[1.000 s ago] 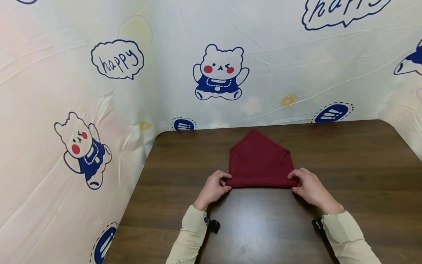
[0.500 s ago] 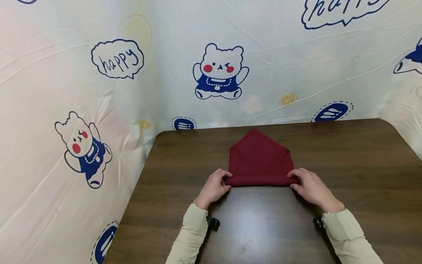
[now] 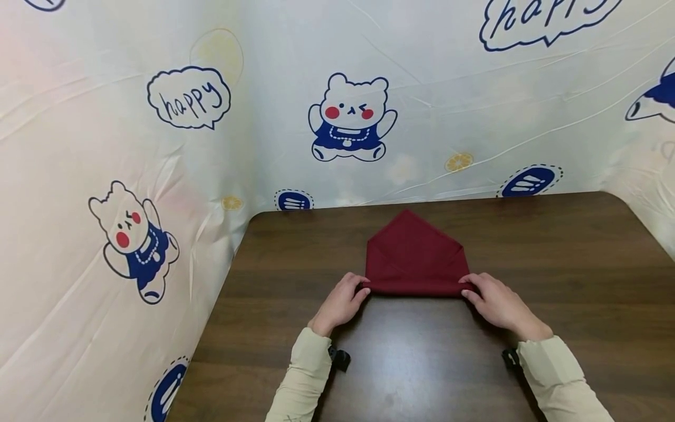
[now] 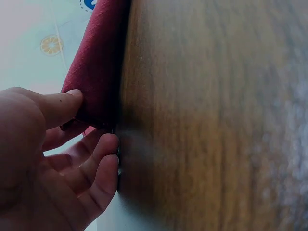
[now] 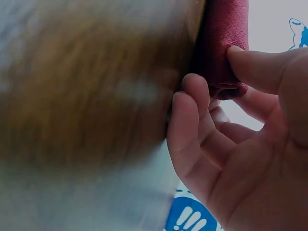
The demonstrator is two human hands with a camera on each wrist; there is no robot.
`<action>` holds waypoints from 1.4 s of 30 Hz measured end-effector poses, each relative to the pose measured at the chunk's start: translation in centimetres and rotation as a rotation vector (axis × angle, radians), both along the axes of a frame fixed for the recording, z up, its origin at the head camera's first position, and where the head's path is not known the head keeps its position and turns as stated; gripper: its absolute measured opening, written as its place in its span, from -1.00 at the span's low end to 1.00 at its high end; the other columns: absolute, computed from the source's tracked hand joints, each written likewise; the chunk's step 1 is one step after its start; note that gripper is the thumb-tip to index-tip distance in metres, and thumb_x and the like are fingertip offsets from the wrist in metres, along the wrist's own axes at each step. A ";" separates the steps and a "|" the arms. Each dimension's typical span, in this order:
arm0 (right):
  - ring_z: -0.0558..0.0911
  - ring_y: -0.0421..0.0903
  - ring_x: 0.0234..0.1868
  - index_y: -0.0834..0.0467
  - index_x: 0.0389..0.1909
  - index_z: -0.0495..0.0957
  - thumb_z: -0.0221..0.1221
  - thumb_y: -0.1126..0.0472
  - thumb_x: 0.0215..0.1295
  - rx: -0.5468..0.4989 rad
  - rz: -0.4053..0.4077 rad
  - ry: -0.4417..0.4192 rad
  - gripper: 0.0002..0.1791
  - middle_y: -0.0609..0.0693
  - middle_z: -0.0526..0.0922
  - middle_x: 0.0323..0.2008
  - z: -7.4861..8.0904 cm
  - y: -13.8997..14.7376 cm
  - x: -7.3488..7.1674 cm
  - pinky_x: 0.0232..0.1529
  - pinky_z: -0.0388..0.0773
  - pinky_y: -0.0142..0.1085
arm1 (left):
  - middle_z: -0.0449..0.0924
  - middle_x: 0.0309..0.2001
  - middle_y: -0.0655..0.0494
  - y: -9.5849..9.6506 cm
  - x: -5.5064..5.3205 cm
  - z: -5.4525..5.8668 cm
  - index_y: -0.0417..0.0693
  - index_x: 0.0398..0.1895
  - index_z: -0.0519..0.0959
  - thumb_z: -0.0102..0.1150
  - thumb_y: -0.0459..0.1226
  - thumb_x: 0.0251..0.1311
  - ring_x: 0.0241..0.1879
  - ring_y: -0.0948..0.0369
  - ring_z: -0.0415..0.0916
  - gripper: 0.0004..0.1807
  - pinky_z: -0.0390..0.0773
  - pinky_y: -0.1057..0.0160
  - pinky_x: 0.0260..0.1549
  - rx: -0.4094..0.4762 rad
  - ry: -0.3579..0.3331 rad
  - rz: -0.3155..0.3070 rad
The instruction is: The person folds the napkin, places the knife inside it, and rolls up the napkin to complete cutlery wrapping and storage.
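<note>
A dark red cloth (image 3: pixel 413 255) lies on the wooden table, its far end coming to a point and its near edge rolled into a tube. My left hand (image 3: pixel 340 302) pinches the left end of the roll between thumb and fingers. At the opposite end, my right hand (image 3: pixel 498 302) pinches the roll the same way. In the left wrist view the thumb presses on the near side of the rolled cloth (image 4: pixel 96 67). The right wrist view shows the thumb against the roll (image 5: pixel 228 43), with other fingers curled near the tabletop.
The brown wooden table (image 3: pixel 411 363) extends around the cloth. A pale curtain (image 3: pixel 432 105) printed with bears and "happy" bubbles hangs behind the table and along its left side. Dark wrist cameras sit at both sleeves.
Both hands have rolled the near edge slightly farther away from me. The thumbs have shifted forward on the roll; the pointed far end stays in place.
</note>
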State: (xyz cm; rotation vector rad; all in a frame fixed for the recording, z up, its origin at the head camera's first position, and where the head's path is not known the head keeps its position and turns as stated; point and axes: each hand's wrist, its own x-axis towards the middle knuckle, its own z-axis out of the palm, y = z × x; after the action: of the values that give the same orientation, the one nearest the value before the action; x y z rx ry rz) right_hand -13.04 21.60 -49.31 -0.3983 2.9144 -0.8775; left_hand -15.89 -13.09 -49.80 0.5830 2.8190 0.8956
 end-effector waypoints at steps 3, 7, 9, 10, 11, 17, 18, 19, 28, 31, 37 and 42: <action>0.54 0.24 0.09 0.21 0.02 0.54 0.08 0.18 0.39 0.001 0.007 -0.012 -0.72 0.23 0.59 -0.01 0.0 0.0 0.0 -0.01 0.46 0.17 | 0.50 0.00 -0.01 0.1 -0.1 -0.1 -0.13 0.06 0.55 -0.07 -0.17 0.45 0.02 0.12 0.50 -0.69 0.48 0.11 0.08 0.000 -0.014 0.009; 0.58 0.22 0.02 0.26 -0.03 0.54 0.06 0.16 0.41 -0.002 0.020 -0.020 -0.72 0.22 0.63 -0.08 0.1 0.0 -0.2 -0.01 0.48 0.14 | 0.51 -0.01 -0.03 0.2 -0.2 -0.2 -0.17 0.05 0.55 -0.14 -0.14 0.48 0.02 0.10 0.51 -0.64 0.48 0.10 0.07 -0.012 -0.040 0.036; 0.62 0.20 -0.04 0.29 -0.08 0.54 0.06 0.16 0.41 -0.009 0.031 -0.018 -0.72 0.20 0.65 -0.14 0.1 0.0 -0.3 -0.04 0.49 0.11 | 0.52 -0.03 -0.04 0.3 -0.3 -0.3 -0.20 0.04 0.55 -0.16 -0.14 0.49 0.00 0.09 0.51 -0.62 0.49 0.09 0.06 -0.021 -0.045 0.044; 0.63 0.18 -0.07 0.30 -0.10 0.55 0.06 0.15 0.41 -0.012 0.034 -0.019 -0.72 0.18 0.66 -0.16 0.1 0.0 -0.3 -0.05 0.50 0.10 | 0.52 -0.04 -0.05 0.3 -0.4 -0.3 -0.22 0.02 0.55 -0.17 -0.14 0.49 0.00 0.08 0.51 -0.62 0.49 0.09 0.05 -0.024 -0.045 0.047; 0.64 0.16 -0.10 0.31 -0.11 0.55 0.06 0.15 0.42 -0.016 0.037 -0.022 -0.72 0.17 0.67 -0.19 0.2 0.0 -0.4 -0.06 0.51 0.08 | 0.52 -0.06 -0.05 0.3 -0.4 -0.4 -0.23 0.00 0.56 -0.17 -0.15 0.49 -0.02 0.08 0.51 -0.63 0.49 0.09 0.03 -0.026 -0.042 0.048; 0.65 0.04 -0.24 0.29 -0.19 0.57 0.05 0.07 0.44 -0.015 0.027 -0.052 -0.67 0.08 0.67 -0.31 0.1 0.2 -0.7 -0.15 0.54 0.01 | 0.54 -0.14 -0.07 0.4 -0.6 -0.5 -0.25 -0.11 0.57 -0.17 -0.18 0.48 -0.07 0.05 0.51 -0.64 0.49 0.07 -0.01 -0.034 -0.025 0.056; 0.65 0.02 -0.25 0.29 -0.20 0.57 0.04 0.06 0.44 -0.012 0.025 -0.052 -0.66 0.07 0.67 -0.32 0.1 0.3 -0.8 -0.16 0.54 0.00 | 0.55 -0.15 -0.06 0.4 -0.6 -0.5 -0.24 -0.12 0.58 -0.16 -0.18 0.48 -0.09 0.07 0.52 -0.65 0.50 0.09 -0.03 -0.029 -0.023 0.067; 0.64 0.02 -0.26 0.28 -0.21 0.57 0.04 0.05 0.44 -0.011 0.023 -0.054 -0.65 0.06 0.67 -0.33 0.0 0.3 -0.9 -0.17 0.54 -0.01 | 0.56 -0.17 -0.04 0.4 -0.6 -0.5 -0.23 -0.13 0.58 -0.14 -0.17 0.47 -0.11 0.08 0.52 -0.66 0.51 0.11 -0.06 -0.018 -0.023 0.081; 0.60 -0.05 -0.32 0.26 -0.26 0.57 -0.02 0.00 0.47 -0.010 0.018 -0.094 -0.61 0.00 0.62 -0.42 0.0 0.4 -1.4 -0.23 0.50 -0.09 | 0.51 -0.52 0.12 0.1 -0.7 -0.5 -0.10 -0.30 0.58 -0.01 -0.11 0.42 -0.55 0.30 0.37 -0.72 0.41 0.33 -0.50 0.125 -0.094 0.175; 0.59 -0.04 -0.32 0.26 -0.25 0.56 -0.04 0.00 0.47 -0.006 0.013 -0.115 -0.60 0.00 0.61 -0.43 0.1 0.4 -1.5 -0.22 0.49 -0.08 | 0.47 -0.50 0.11 0.3 -0.8 -0.4 -0.11 -0.35 0.56 -0.07 -0.13 0.45 -0.49 0.25 0.37 -0.69 0.42 0.29 -0.42 0.086 -0.076 0.165; 0.60 -0.05 -0.38 0.26 -0.31 0.54 -0.07 -0.04 0.49 -0.008 0.018 -0.150 -0.56 0.01 0.59 -0.48 0.3 0.3 -1.5 -0.25 0.50 -0.10 | 0.54 -0.38 0.02 0.8 -0.8 -0.3 -0.15 -0.35 0.55 -0.13 -0.19 0.47 -0.32 0.13 0.48 -0.68 0.47 0.16 -0.26 -0.010 -0.024 0.148; 0.54 -0.16 -0.64 0.20 -0.46 0.45 -0.07 -0.05 0.49 -0.048 0.008 -0.246 -0.56 -0.02 0.47 -0.65 0.6 0.3 -1.5 -0.43 0.46 -0.27 | 0.54 -0.34 -0.03 1.0 -0.8 -0.4 -0.17 -0.35 0.52 -0.18 -0.21 0.48 -0.25 0.05 0.51 -0.67 0.50 0.08 -0.18 -0.051 -0.007 0.129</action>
State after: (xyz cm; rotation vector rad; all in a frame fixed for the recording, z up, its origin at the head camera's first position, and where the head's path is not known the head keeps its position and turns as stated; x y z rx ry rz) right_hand -14.59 21.86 -48.73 -0.2829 2.6705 -0.9252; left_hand -16.65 -12.08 -50.23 0.3950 2.8917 0.8411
